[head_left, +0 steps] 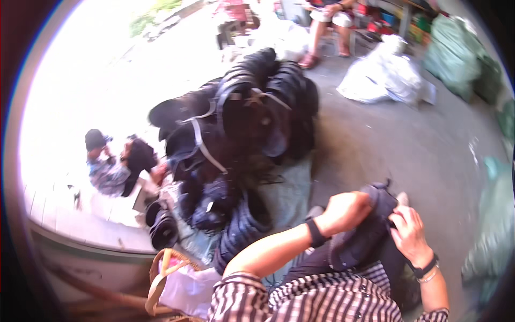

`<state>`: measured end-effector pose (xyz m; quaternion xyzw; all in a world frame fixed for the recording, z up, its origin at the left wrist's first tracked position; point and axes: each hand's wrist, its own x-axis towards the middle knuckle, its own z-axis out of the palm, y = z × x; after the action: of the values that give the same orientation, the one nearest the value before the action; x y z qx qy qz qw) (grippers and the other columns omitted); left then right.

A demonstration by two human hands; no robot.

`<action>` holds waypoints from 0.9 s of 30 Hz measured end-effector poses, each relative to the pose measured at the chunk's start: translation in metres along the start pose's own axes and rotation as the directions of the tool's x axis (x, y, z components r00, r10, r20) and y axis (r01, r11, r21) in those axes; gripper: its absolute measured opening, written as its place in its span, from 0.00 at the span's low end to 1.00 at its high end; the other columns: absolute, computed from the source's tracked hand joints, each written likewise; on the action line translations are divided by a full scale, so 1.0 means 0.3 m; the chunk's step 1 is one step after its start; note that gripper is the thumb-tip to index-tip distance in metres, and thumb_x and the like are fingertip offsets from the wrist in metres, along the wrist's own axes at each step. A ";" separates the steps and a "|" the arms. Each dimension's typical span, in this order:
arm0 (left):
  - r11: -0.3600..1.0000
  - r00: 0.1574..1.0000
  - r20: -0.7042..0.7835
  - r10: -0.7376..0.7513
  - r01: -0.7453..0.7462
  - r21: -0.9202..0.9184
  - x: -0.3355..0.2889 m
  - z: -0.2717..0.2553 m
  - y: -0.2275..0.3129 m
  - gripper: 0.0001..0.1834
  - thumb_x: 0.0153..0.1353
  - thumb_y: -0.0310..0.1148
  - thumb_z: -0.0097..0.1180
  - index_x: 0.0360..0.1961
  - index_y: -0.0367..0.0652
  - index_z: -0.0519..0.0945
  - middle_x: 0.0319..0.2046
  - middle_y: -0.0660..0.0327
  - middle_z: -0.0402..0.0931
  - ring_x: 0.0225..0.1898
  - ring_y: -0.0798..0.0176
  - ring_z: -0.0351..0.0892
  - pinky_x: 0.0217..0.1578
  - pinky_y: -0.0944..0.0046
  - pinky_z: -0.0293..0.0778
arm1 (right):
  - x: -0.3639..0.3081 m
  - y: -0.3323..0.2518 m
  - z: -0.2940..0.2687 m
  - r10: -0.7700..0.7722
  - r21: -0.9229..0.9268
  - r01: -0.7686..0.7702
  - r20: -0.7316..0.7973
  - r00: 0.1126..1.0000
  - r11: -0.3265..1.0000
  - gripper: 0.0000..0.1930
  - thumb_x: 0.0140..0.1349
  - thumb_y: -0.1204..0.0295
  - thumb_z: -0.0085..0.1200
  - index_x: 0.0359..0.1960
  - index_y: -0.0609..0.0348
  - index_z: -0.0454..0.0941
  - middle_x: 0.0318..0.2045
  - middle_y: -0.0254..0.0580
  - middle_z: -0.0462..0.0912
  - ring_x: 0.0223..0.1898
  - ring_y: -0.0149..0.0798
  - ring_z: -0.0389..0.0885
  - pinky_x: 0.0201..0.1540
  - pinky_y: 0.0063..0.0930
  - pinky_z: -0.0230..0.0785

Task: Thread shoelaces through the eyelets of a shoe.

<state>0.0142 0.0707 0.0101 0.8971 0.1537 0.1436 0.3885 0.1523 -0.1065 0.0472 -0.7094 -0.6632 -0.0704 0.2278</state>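
Loosely woven, a basket [170,252] sits at seven o'clock, with a thick pale handle [154,291] and smooth white fabric [188,292] inside. Toward twelve o'clock, stacks [244,80] of dark, rounded shapes nest in ridged rows, bound by flat white bands [201,142]; a thin, pale blue-green sheet [294,188] shows beneath. At four o'clock is the cloth [375,203], dark, soft and matte, above dark trousers whose likeness in colour blurs its lower edge.

The left hand [346,212] has its fingers curled tight on the cloth's left edge, the tips hidden. On the other edge, the fingers of the right hand [410,233] are bent and drawn close in a pinch.

The cloth's long axis slants from one o'clock to seven, the end with a small dark strap [386,184] pointing to one. The left hand covers part of that near side.

Farther out, a seated person [110,169] in a dark cap is at nine o'clock, and another's bare legs [316,40] show at one. Crumpled bags, white [378,75] then green [453,56], slump on the grey floor [343,142] near two; a pale green sack [491,231] bulges beyond the right hand, between three and four.
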 end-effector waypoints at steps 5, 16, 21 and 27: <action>0.997 0.990 0.114 0.079 -0.077 -0.022 0.045 -0.048 -0.007 0.08 0.49 0.32 0.59 0.27 0.42 0.74 0.36 0.53 0.76 0.37 0.48 0.75 0.35 0.54 0.74 | 0.012 0.020 -0.020 -0.137 -0.003 0.139 0.140 0.981 0.990 0.13 0.41 0.80 0.58 0.32 0.59 0.74 0.35 0.43 0.72 0.39 0.46 0.71 0.43 0.39 0.65; 0.810 0.780 0.458 0.427 -0.555 0.190 0.162 -0.150 0.057 0.16 0.36 0.31 0.68 0.32 0.47 0.81 0.43 0.64 0.72 0.47 0.55 0.68 0.41 0.58 0.76 | 0.010 0.032 -0.016 -0.072 0.075 0.055 0.249 0.966 0.996 0.06 0.40 0.79 0.57 0.23 0.58 0.75 0.27 0.42 0.72 0.36 0.48 0.71 0.39 0.38 0.65; 0.609 0.637 0.495 0.591 -0.754 0.246 0.174 -0.163 0.084 0.16 0.36 0.37 0.68 0.28 0.46 0.79 0.36 0.65 0.74 0.48 0.57 0.69 0.40 0.60 0.76 | 0.037 0.004 -0.016 -0.013 0.076 -0.010 0.299 0.954 0.997 0.05 0.43 0.76 0.59 0.22 0.57 0.75 0.28 0.41 0.73 0.36 0.47 0.71 0.40 0.38 0.65; 0.649 0.649 0.443 0.618 -0.740 0.177 0.179 -0.140 0.071 0.12 0.41 0.27 0.58 0.32 0.46 0.76 0.34 0.63 0.72 0.42 0.54 0.71 0.35 0.61 0.76 | -0.007 0.055 0.034 0.082 -0.010 -0.083 0.332 0.940 0.996 0.05 0.45 0.73 0.59 0.23 0.56 0.75 0.32 0.40 0.72 0.39 0.44 0.70 0.41 0.39 0.63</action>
<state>0.0509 0.1051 0.0609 0.9506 -0.2477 0.0927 0.1622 0.1662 -0.1045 0.0335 -0.7378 -0.6619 0.0612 0.1172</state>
